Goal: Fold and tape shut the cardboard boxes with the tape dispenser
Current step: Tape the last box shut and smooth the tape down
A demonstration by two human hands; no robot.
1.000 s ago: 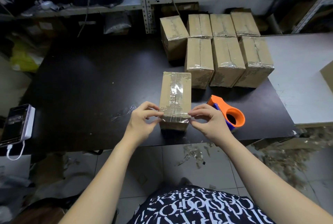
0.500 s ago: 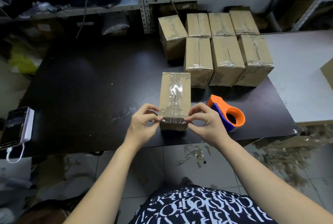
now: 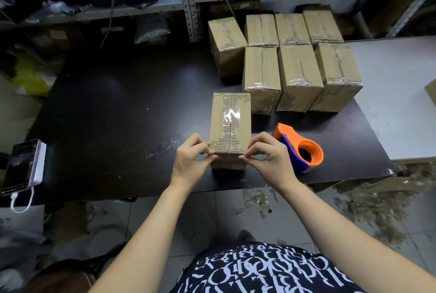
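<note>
Box (image 3: 230, 125) sits at near worktop (image 3: 106, 115) edge; left hand (image 3: 188, 160) and right hand (image 3: 271, 158) grip pinches tape end at its corners, little changed over last second; dispenser (image 3: 299, 149) idle beside; sealing nearly finished.

Cardboard box (image 3: 230, 125) near front edge, closed, clear tape along top seam (shiny, wrinkled mid-length), long axis pointing away. Seven taped boxes (image 3: 299, 75) clustered behind, right, in two rows. Orange-blue tape dispenser (image 3: 298, 147) just right of front box, lying on side.
</note>
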